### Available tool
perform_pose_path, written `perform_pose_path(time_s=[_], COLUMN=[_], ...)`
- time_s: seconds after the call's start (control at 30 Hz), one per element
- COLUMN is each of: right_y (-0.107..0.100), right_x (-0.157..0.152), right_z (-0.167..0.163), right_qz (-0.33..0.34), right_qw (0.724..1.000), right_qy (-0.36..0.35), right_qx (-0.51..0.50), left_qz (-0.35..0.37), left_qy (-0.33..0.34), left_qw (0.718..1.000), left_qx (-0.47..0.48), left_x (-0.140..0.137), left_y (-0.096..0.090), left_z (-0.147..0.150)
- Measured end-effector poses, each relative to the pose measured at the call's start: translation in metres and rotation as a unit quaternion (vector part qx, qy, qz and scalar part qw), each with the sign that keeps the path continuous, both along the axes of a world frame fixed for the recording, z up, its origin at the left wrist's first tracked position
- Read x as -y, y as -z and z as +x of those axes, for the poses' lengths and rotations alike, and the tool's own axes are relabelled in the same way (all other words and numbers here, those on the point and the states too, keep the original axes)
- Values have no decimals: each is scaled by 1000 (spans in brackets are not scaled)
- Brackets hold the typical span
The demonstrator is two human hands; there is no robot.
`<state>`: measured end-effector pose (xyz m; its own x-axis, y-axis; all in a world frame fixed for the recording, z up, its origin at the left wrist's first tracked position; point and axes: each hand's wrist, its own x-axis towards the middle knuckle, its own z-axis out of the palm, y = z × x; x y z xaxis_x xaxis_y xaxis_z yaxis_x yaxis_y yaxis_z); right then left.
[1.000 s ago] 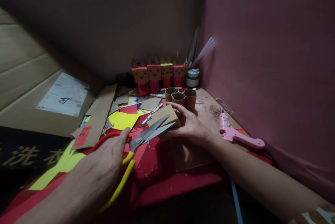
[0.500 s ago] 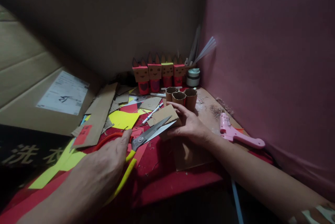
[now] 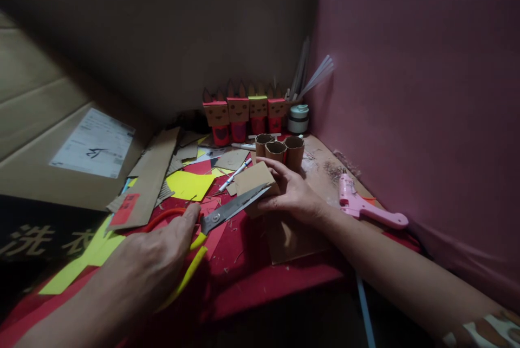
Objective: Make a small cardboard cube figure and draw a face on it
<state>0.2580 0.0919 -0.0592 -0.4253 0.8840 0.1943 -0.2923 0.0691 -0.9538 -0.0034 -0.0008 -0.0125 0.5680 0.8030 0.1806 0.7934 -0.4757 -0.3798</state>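
My left hand is wrapped round the handles of a pair of scissors with red and yellow grips. Their blades, nearly closed together, point up and right, and the tips overlap the near edge of a small cardboard box. My right hand grips that box from its right side, thumb below and fingers over the back. Whether the blades touch the box, I cannot tell. Under my right wrist lies a flat piece of brown cardboard. Three cardboard tubes stand upright just behind my right hand.
Several cardboard figures with faces line the back. A pink glue gun lies right, near the pink wall. Yellow paper, a white marker and cardboard scraps cover the left. A round container stands behind; a large carton is far left.
The scissor blades have drawn closer together at the cardboard box. Both hands keep their hold. The whole view has shifted slightly.
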Motion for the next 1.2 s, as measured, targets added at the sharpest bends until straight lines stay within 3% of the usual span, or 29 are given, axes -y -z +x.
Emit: perform_pose_path(time_s=[0.1,0.4,0.63,0.9,1.2], right_y=[-1,0,0,1,-1], right_x=[1,0,0,0,2], right_z=[0,0,-1,0,0], right_qz=[-9,-13,-18,-33,-108], right_qw=[1000,1000,1000,999,986], right_qy=[-2,-5,4,-10,-65], right_qx=[-1,-7,-9,-12,-110], left_qz=[-23,-3,-45,-25,13], left_qy=[-4,27,-88,-55,-29], left_qw=[1000,998,995,997,997], left_qx=[4,57,1,37,74], left_x=[0,0,6,5,8], left_y=[2,1,-2,11,18], left_z=[-3,9,12,0,-14])
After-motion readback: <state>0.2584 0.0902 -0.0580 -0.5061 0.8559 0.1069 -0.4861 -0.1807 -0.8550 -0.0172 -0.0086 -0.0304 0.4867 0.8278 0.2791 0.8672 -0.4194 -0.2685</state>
